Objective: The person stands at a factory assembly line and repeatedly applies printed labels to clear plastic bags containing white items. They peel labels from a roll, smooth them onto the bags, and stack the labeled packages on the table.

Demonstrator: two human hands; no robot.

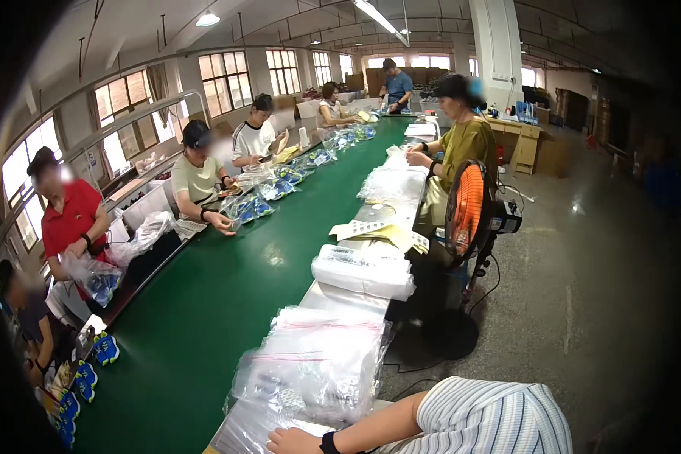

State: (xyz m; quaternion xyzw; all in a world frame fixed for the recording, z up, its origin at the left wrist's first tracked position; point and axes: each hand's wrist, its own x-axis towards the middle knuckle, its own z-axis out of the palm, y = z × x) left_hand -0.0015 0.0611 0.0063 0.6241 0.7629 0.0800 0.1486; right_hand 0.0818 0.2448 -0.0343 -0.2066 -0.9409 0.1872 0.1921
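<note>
My right hand (295,441) comes in at the lower edge, with a dark band on its wrist and a striped short sleeve (484,416) farther up the arm. It rests on the near end of a stack of clear plastic bags (318,356), some with red strips. The fingers that show look stretched out over the plastic; the lower part of the hand is cut off by the frame. My left hand is out of view. Beyond the stack lies a thick bundle of folded clear bags (363,272).
A green conveyor belt (257,272) runs away along the left. Blue shoes (106,348) and bagged pairs (253,208) lie on its far edge, where several co-workers handle goods. Yellow paper sheets (382,234) lie past the bundle. A standing fan (469,212) with trailing cables is at right.
</note>
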